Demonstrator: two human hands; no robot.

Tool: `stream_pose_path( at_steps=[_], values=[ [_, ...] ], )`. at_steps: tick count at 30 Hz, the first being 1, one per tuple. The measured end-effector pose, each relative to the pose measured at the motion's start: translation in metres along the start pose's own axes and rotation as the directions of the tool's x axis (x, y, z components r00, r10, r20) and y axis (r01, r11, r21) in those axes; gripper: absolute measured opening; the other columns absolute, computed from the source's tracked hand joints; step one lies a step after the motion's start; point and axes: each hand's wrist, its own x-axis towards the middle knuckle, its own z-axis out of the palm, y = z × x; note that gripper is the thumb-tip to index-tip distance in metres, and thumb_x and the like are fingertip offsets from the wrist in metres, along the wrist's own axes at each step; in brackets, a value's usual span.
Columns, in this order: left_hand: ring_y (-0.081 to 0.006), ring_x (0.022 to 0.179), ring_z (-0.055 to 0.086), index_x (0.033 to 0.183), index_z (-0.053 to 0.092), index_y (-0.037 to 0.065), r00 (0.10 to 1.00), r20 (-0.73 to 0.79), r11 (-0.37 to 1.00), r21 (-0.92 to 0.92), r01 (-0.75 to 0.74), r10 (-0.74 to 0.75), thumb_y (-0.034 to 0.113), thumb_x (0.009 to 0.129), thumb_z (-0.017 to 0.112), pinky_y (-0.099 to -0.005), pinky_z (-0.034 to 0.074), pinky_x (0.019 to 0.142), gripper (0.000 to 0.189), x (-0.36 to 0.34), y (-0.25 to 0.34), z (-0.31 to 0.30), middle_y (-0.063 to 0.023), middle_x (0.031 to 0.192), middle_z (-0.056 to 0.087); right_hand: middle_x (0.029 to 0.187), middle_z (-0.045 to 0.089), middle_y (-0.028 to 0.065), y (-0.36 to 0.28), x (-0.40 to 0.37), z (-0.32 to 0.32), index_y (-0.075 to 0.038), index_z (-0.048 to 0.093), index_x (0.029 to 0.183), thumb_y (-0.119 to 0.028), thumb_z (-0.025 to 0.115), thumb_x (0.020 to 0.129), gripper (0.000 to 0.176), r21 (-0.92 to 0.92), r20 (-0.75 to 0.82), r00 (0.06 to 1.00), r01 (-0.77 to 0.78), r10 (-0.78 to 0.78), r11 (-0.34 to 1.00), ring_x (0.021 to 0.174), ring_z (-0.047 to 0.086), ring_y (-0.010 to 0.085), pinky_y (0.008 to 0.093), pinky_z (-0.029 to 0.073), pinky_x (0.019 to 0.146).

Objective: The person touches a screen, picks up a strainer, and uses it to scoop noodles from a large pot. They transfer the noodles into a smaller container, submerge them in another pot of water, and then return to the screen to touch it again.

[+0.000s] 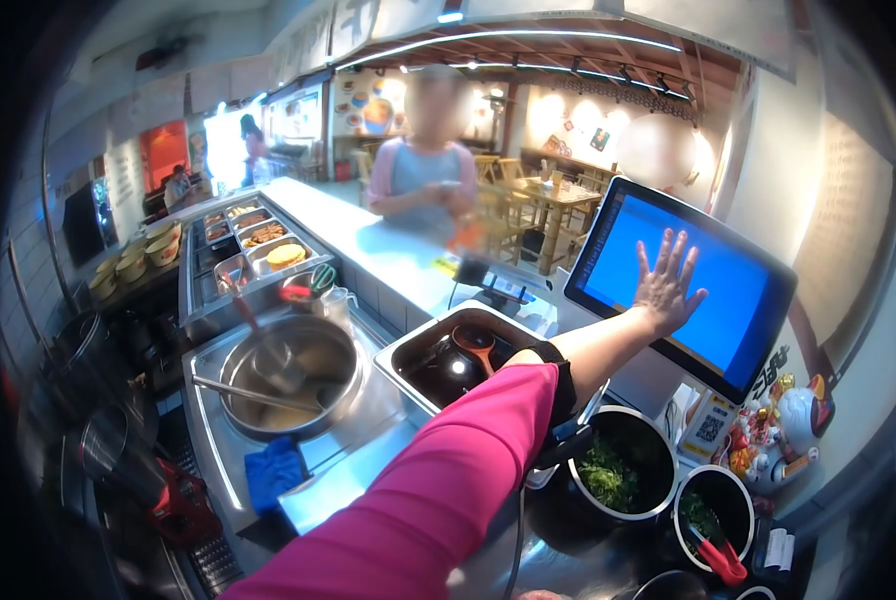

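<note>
My left hand (666,290) reaches up to the right with its fingers spread, its palm toward a touchscreen monitor (713,255). A blue picture fills most of that screen, and the fingers overlap its upper middle. The hand holds nothing. Its arm, in a magenta sleeve (438,460), crosses over the counter and hides part of a rectangular pan (408,352) of dark liquid with a ladle (475,338) in it. Beneath the screen, a card with a QR code (709,422) stands beside a lucky cat figure (803,420). My right hand is out of view.
Left of the arm sits a large steel pot (348,400) with ladles, near a blue cloth (276,470). Black tubs of chopped greens (608,472) stand to the right, one with red-handled tongs (720,560). A person (423,175) stands across the white counter (313,212).
</note>
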Motion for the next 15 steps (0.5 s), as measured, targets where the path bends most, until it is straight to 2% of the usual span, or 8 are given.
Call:
stream_pose_path(
  at_steps=[2, 4, 6, 7, 9, 12, 13, 15],
  values=[
    [-0.0334, 0.126, 0.001, 0.126, 0.026, 0.006, 1.000, -0.029, 1.000, 0.022, 0.002, -0.002, 0.046, 0.081, 0.036, -0.0607, 0.002, 0.094, 0.061, 0.000, -0.003, 0.006, -0.0163, 0.135, 0.011, 0.048, 0.046, -0.0023, -0.006, 0.002, 0.002, -0.003, 0.057, 0.068, -0.012, 0.054, 0.080, 0.015, -0.002, -0.024, 1.000, 0.007, -0.007, 1.000, 0.039, 0.037, 0.0039, 0.0186, 0.027, 0.034],
    [-0.0349, 0.126, 0.001, 0.122, 0.029, 0.004, 0.997, -0.064, 0.999, -0.015, -0.050, 0.049, 0.047, 0.079, 0.040, -0.0638, 0.001, 0.092, 0.062, 0.001, -0.011, 0.013, -0.0169, 0.135, 0.011, 0.051, 0.047, -0.0027, -0.024, 0.003, 0.006, -0.003, 0.057, 0.069, -0.011, 0.054, 0.079, 0.013, -0.030, 0.076, 0.997, 0.030, -0.028, 0.999, 0.041, 0.038, 0.0040, 0.0183, 0.029, 0.036],
    [-0.0332, 0.126, 0.003, 0.124, 0.028, 0.006, 0.999, -0.042, 0.999, 0.021, -0.026, 0.027, 0.049, 0.079, 0.038, -0.0626, 0.002, 0.093, 0.063, -0.001, -0.015, 0.014, -0.0144, 0.135, 0.012, 0.053, 0.048, -0.0027, -0.021, 0.001, 0.009, -0.003, 0.059, 0.070, -0.011, 0.055, 0.079, 0.012, 0.077, 0.031, 0.996, -0.089, 0.087, 0.993, 0.045, 0.041, 0.0041, 0.0184, 0.031, 0.039],
    [-0.0317, 0.126, 0.003, 0.125, 0.027, 0.007, 1.000, -0.008, 0.998, 0.059, -0.013, 0.014, 0.049, 0.080, 0.036, -0.0614, 0.002, 0.093, 0.063, -0.002, -0.011, 0.012, -0.0141, 0.136, 0.012, 0.053, 0.048, -0.0027, -0.010, -0.001, 0.004, -0.003, 0.059, 0.070, -0.011, 0.055, 0.079, 0.012, 0.103, -0.047, 0.994, -0.089, 0.094, 0.991, 0.045, 0.041, 0.0041, 0.0184, 0.031, 0.039],
    [-0.0292, 0.127, 0.003, 0.127, 0.024, 0.008, 0.999, 0.045, 0.994, 0.110, -0.015, 0.010, 0.050, 0.082, 0.032, -0.0592, 0.003, 0.095, 0.063, -0.006, -0.006, 0.007, -0.0136, 0.136, 0.011, 0.064, 0.057, 0.0007, 0.009, 0.002, -0.009, 0.000, 0.061, 0.081, -0.010, 0.054, 0.080, 0.013, -0.099, 0.096, 0.994, -0.040, 0.049, 0.994, 0.058, 0.052, 0.0060, 0.0176, 0.042, 0.052],
    [-0.0277, 0.127, 0.002, 0.128, 0.024, 0.009, 0.996, 0.090, 0.991, 0.128, -0.036, 0.024, 0.049, 0.083, 0.030, -0.0579, 0.004, 0.095, 0.060, -0.010, -0.004, 0.007, -0.0124, 0.137, 0.009, 0.064, 0.057, 0.0001, 0.002, 0.002, -0.010, 0.000, 0.061, 0.081, -0.010, 0.054, 0.080, 0.012, -0.074, 0.137, 0.987, -0.075, 0.085, 0.994, 0.059, 0.051, 0.0055, 0.0175, 0.041, 0.052],
    [-0.0291, 0.127, 0.005, 0.127, 0.026, 0.010, 0.998, 0.060, 0.991, 0.127, -0.041, 0.034, 0.048, 0.082, 0.033, -0.0584, 0.006, 0.095, 0.059, -0.010, -0.003, 0.009, -0.0122, 0.136, 0.012, 0.064, 0.057, 0.0001, -0.001, 0.002, -0.006, 0.000, 0.061, 0.081, -0.010, 0.054, 0.080, 0.012, -0.071, 0.137, 0.987, -0.076, 0.085, 0.995, 0.059, 0.051, 0.0055, 0.0175, 0.041, 0.052],
    [-0.0304, 0.126, 0.007, 0.127, 0.028, 0.011, 0.999, 0.029, 0.991, 0.123, -0.044, 0.041, 0.048, 0.081, 0.036, -0.0588, 0.008, 0.094, 0.059, -0.010, -0.002, 0.012, -0.0119, 0.135, 0.014, 0.055, 0.050, -0.0025, -0.010, -0.004, 0.003, -0.004, 0.059, 0.073, -0.016, 0.055, 0.080, 0.015, 0.212, 0.071, 0.991, -0.130, 0.117, 0.969, 0.047, 0.042, 0.0047, 0.0188, 0.032, 0.040]
  ],
)
